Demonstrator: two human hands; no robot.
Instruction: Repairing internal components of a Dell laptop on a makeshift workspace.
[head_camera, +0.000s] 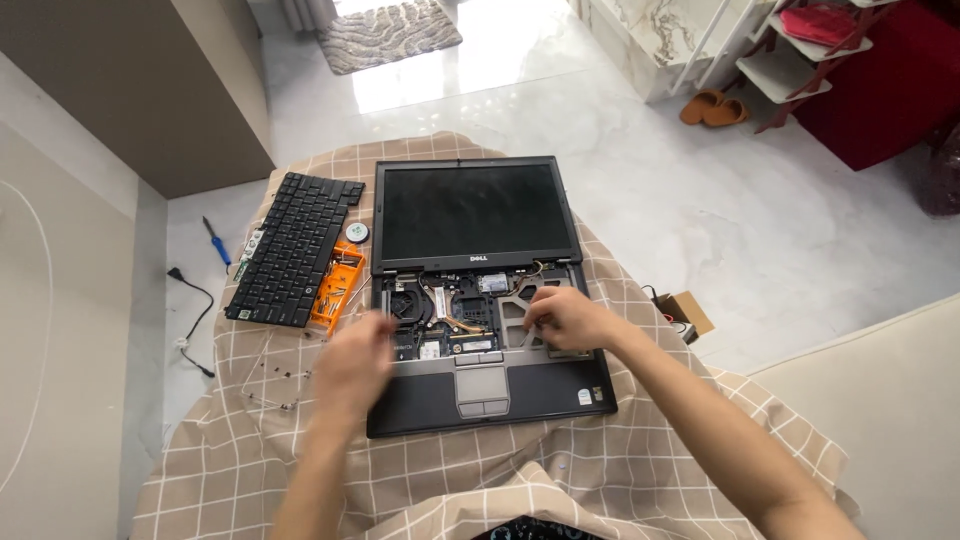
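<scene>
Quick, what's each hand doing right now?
Left hand: blurred, over the laptop, grip cannot be told.
Right hand: fingers curled on the exposed internals, holding unclear.

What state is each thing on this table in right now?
Laptop: lid open, screen dark, keyboard removed, insides exposed.
Keyboard: detached, lying left of the laptop.
Orange tray: open beside the keyboard.
Left hand: blurred, over the palm rest.
Right hand: fingers on the open bay.

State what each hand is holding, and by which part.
Cannot be told for sure. The left hand is blurred over the opened laptop; the right hand rests fingertips on its exposed internals, with no object visibly gripped.
</scene>
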